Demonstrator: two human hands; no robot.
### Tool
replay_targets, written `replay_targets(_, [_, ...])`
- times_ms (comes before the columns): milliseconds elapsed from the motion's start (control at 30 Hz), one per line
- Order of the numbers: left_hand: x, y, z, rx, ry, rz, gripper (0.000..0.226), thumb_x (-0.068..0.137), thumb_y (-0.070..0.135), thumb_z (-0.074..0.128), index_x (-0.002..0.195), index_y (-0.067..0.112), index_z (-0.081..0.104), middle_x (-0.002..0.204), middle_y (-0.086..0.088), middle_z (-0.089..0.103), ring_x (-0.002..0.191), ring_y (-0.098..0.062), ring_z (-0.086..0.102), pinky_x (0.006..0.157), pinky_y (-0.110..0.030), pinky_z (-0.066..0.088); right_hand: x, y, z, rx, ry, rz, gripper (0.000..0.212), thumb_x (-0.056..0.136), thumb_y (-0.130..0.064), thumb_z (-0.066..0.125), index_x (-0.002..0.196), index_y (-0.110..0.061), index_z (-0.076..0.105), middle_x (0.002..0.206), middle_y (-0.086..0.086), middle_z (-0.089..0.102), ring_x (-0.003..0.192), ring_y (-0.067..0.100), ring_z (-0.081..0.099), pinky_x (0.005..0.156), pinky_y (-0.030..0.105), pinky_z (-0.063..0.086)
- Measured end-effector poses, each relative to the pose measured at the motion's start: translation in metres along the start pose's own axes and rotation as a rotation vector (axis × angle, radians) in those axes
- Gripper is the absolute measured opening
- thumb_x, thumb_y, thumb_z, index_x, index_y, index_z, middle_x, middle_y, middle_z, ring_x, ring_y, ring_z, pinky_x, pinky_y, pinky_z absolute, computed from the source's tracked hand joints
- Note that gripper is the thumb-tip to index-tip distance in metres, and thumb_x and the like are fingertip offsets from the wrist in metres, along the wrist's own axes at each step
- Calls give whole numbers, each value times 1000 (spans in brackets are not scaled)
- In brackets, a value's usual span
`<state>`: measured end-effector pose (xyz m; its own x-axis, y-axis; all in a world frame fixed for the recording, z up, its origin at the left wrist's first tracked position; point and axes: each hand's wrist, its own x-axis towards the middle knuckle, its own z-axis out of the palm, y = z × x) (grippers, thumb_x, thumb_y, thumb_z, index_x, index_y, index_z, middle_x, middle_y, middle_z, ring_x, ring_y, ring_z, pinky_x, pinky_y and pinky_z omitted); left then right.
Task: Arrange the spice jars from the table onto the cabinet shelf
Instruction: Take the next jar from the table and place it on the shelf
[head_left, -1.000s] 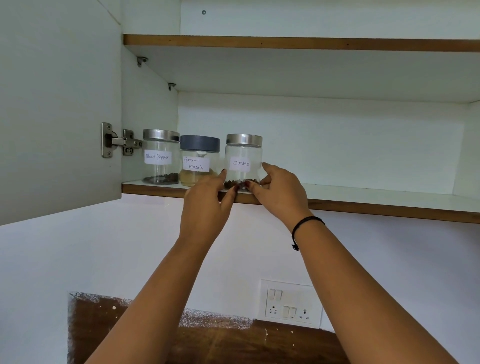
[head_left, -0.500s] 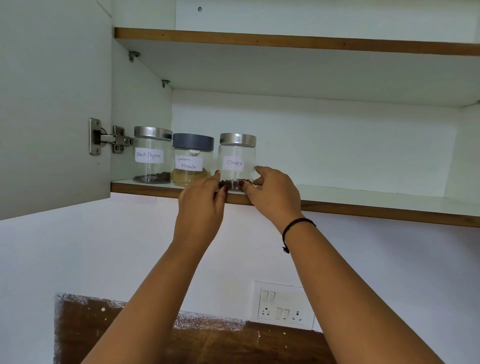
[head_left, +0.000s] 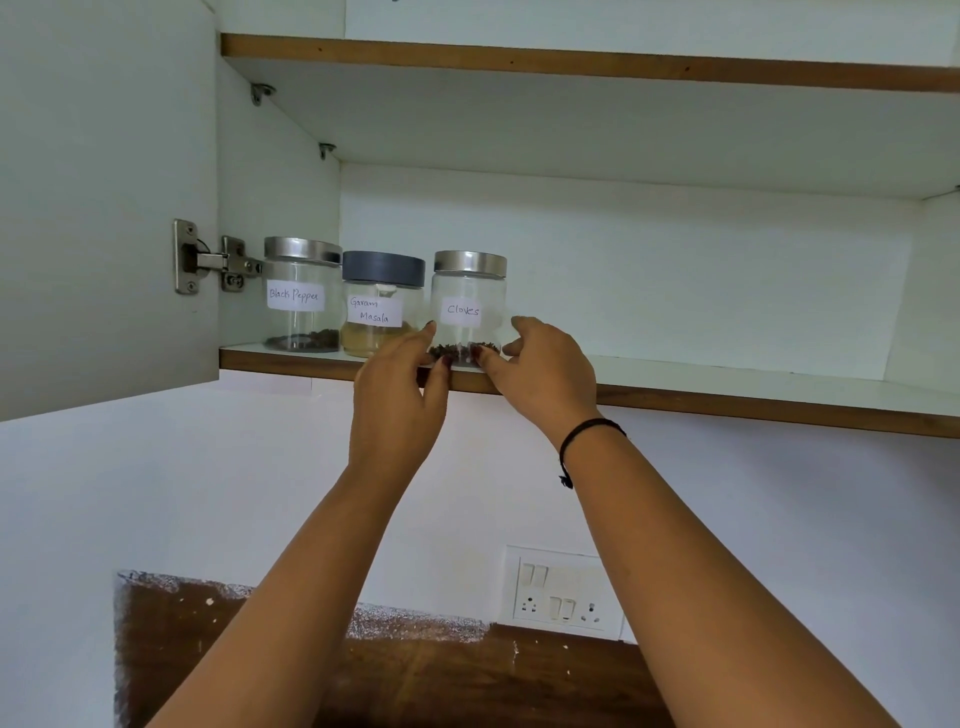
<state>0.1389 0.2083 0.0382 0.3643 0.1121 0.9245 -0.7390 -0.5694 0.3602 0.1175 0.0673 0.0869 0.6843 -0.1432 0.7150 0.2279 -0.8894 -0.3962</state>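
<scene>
Three glass spice jars stand in a row at the left end of the cabinet shelf. The Black Pepper jar has a steel lid, the Garam Masala jar a dark grey lid, and the Cloves jar a steel lid. My left hand and my right hand both hold the base of the Cloves jar with their fingertips, one on each side. The jar stands upright on the shelf near its front edge. My left hand covers the lower right part of the Garam Masala jar.
The open cabinet door hangs at the left on a metal hinge. An upper shelf spans above. Bare shelf stretches to the right of the jars. A switch and socket plate sits on the wall below.
Both hands stay at the base of the Cloves jar; the jar sits a touch apart from the Garam Masala jar. The camera view has shifted slightly.
</scene>
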Motion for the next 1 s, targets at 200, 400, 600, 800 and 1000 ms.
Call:
replay_targets(200, [-3, 11, -12, -131, -54, -112, 36, 95, 16, 60, 131, 14, 62, 120, -1, 64, 96, -4, 61, 81, -6, 46, -2, -1, -8, 165, -7, 20, 58, 95, -42, 58, 140, -10, 43, 100, -1, 66, 101, 18, 61, 78, 26, 43])
replay_targets(400, [-19, 33, -26, -287, -21, -110, 29, 101, 9, 48, 122, 16, 66, 115, 3, 67, 108, -5, 62, 92, -16, 51, -19, 6, -15, 594, -18, -14, 33, 99, -11, 47, 131, -12, 57, 108, 4, 70, 108, 14, 63, 95, 23, 49])
replay_targets(600, [-38, 63, -39, -435, -43, -123, 26, 98, 16, 47, 111, 28, 67, 115, 5, 67, 107, -10, 64, 89, -28, 55, -69, 9, -34, 750, 113, -103, 16, 97, -15, 57, 96, -11, 73, 93, 0, 73, 92, 13, 67, 81, 17, 54])
replay_targets(800, [-74, 69, -38, -433, -96, -218, 27, 99, 23, 46, 113, 22, 69, 114, 3, 69, 101, -11, 68, 89, -42, 57, -116, 15, -49, 868, 22, -116, 23, 101, -13, 49, 98, -10, 71, 93, 2, 73, 90, 13, 68, 80, 25, 56])
replay_targets(1000, [-122, 80, -39, -487, -154, -323, 26, 102, 15, 45, 112, 13, 69, 109, 2, 71, 103, -14, 67, 90, -33, 56, -167, 31, -53, 916, -18, -77, 26, 101, -15, 50, 91, -4, 72, 83, 6, 72, 78, 14, 69, 73, 24, 57])
